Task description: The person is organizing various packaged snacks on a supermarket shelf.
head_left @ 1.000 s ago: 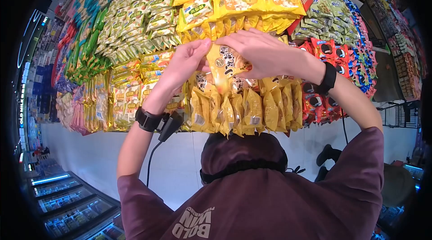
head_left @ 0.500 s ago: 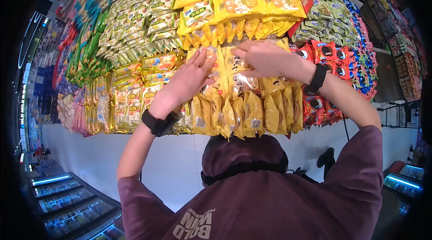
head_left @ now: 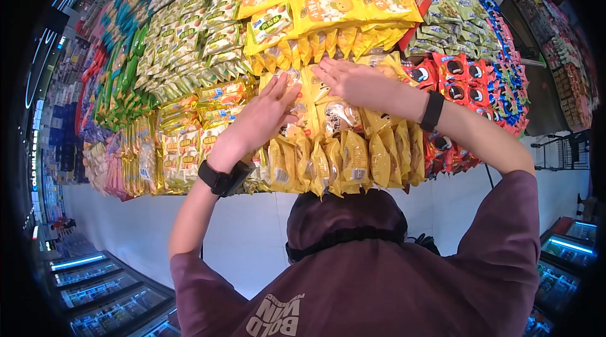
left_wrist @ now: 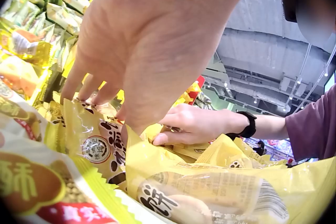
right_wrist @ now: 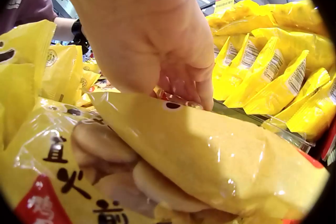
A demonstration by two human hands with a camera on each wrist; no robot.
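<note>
In the head view, my left hand rests with spread fingers on a yellow biscuit bag. To its right, my right hand reaches across the neighbouring yellow bags, one with a clear window. The left wrist view has the left hand over a bag with dark lettering, and the right hand beyond. From the right wrist, the right hand points its fingers down behind a yellow bag; its fingertips are partly hidden. Neither hand visibly grips a bag.
Upright yellow bags line the front edge. Larger yellow packs stand behind, green-white packets to the left and red packets to the right. A dark-capped head is near the front edge.
Since a second ago, the hands have moved apart and let go of the bag raised between them, which now lies among the others. Over the last half second they have shifted only slightly.
</note>
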